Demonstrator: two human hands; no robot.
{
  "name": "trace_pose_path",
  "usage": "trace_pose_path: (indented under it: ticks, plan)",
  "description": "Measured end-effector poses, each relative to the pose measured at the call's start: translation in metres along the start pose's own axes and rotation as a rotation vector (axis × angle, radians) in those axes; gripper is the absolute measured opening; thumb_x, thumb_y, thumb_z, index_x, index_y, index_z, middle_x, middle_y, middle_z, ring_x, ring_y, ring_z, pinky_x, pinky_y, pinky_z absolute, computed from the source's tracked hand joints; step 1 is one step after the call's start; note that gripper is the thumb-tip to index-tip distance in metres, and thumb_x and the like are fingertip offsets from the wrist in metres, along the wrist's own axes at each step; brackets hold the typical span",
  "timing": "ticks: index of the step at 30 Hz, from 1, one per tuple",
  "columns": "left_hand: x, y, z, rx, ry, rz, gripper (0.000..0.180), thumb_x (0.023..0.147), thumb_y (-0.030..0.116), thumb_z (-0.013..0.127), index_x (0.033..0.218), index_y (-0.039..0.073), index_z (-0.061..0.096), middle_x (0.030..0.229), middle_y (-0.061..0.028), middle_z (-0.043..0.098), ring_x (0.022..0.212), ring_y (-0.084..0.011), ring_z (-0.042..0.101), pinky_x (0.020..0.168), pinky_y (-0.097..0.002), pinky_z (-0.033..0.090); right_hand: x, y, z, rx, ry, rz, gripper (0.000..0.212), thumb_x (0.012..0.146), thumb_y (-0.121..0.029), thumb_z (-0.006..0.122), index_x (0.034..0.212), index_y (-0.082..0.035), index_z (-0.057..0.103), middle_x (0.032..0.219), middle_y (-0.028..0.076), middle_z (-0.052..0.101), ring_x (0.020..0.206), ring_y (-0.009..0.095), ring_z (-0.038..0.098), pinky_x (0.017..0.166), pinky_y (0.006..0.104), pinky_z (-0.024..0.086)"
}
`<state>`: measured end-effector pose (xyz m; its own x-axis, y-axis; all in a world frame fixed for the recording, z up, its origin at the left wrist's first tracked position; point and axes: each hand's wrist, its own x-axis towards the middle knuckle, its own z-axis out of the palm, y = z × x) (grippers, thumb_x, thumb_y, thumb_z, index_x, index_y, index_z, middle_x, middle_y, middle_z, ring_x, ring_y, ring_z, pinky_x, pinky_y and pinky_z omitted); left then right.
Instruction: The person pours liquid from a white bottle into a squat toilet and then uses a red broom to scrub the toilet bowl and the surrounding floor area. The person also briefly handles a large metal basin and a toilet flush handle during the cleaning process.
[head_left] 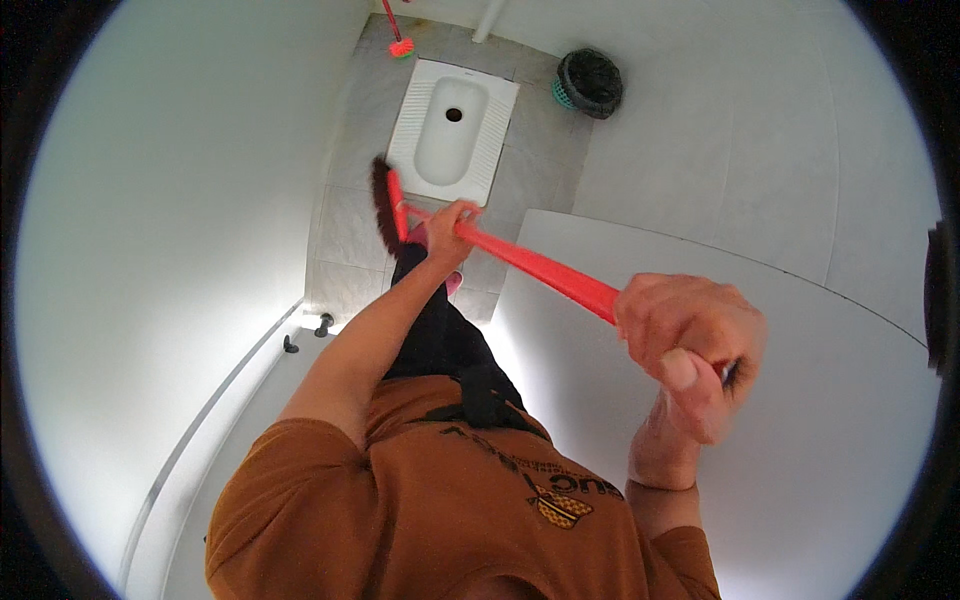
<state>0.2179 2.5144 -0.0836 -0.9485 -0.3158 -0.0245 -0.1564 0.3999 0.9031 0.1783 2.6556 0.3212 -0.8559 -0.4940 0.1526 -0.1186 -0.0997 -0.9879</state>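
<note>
With right hand (695,345) and left hand (447,240) both fist-clamped round red broom (545,271), could easily clip squat toilet (452,140) if swung too wide tbh.

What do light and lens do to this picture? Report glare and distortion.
In the head view, glare whitens the lower left wall; the right panel's top edge bows; black fills the corners; the right hand, near the lens, looms large.
</note>
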Motion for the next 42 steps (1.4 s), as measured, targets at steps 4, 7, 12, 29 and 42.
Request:
trace_pose_path:
  ticks: [4,7,12,29,42]
  plan:
    - [0.036,0.041,-0.004,-0.047,-0.071,0.151,0.014,0.076,0.011,0.066,0.089,0.016,0.064,0.064,-0.0039,0.056,0.063,-0.0241,0.057,0.062,-0.0409,0.039,0.0,-0.02,-0.008,-0.006,-0.031,-0.229,0.032,0.07,-0.01,0.067,0.054,-0.005,0.04,0.048,0.007,0.042,0.041,0.023,0.044,0.048,0.0357,0.042]
    - [0.021,0.083,-0.017,-0.012,-0.068,0.187,0.017,0.076,0.011,0.066,0.09,0.017,0.063,0.065,-0.0031,0.056,0.066,-0.0249,0.057,0.066,-0.0414,0.039,-0.006,-0.044,-0.035,0.152,-0.016,-0.353,0.033,0.071,-0.012,0.065,0.052,-0.005,0.039,0.047,0.006,0.043,0.04,0.023,0.045,0.049,0.0353,0.044]
    - [-0.045,-0.004,-0.027,0.032,-0.089,-0.084,0.014,0.075,0.011,0.066,0.088,0.016,0.063,0.069,-0.0051,0.061,0.069,-0.0273,0.06,0.067,-0.0405,0.041,-0.007,0.003,-0.012,0.108,0.153,0.009,0.036,0.073,-0.014,0.064,0.051,-0.005,0.037,0.047,0.004,0.04,0.04,0.023,0.041,0.047,0.0346,0.04]
    - [0.153,0.08,0.043,-0.14,-0.161,0.349,0.022,0.066,0.015,0.076,0.082,0.012,0.062,0.071,-0.0063,0.058,0.07,-0.0294,0.058,0.067,-0.0408,0.044,0.053,0.002,-0.033,-0.198,0.279,-0.157,0.028,0.076,-0.012,0.059,0.056,-0.007,0.04,0.047,0.003,0.041,0.041,0.018,0.042,0.048,0.035,0.04]
    - [0.229,-0.003,0.082,0.087,-0.458,0.327,0.014,0.074,0.014,0.069,0.087,0.017,0.064,0.064,-0.0056,0.058,0.069,-0.0288,0.06,0.067,-0.0437,0.042,0.082,0.124,-0.057,-0.343,0.25,0.02,0.017,0.075,0.005,0.052,0.061,-0.004,0.048,0.061,0.008,0.054,0.057,0.02,0.055,0.077,0.0472,0.051]
